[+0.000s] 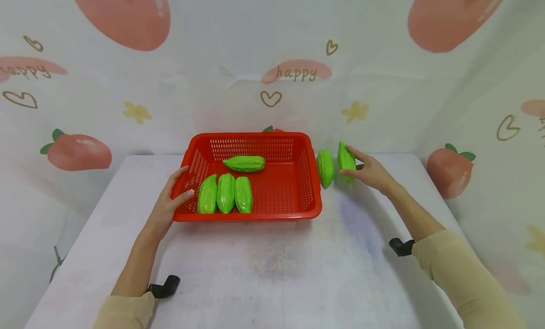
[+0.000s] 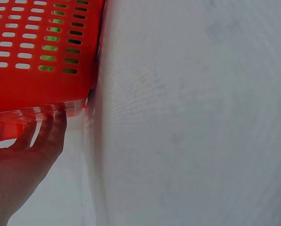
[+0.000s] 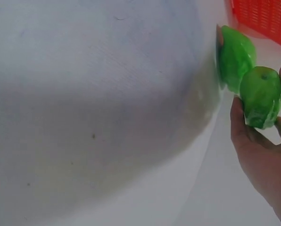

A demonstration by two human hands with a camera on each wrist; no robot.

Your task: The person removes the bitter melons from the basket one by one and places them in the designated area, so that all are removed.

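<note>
The right hand (image 1: 370, 172) pinches a green gourd (image 1: 347, 163) between thumb and fingers, parted only by its body, just right of another gourd (image 1: 326, 168) that lies beside the red basket (image 1: 278, 189) on the bench (image 1: 255, 277). The left hand (image 1: 165, 208) grips the basket's left rim, which should steady it. On glossy ridges, holding the thick middle would likely resist slipping better than the tapered end.
</note>
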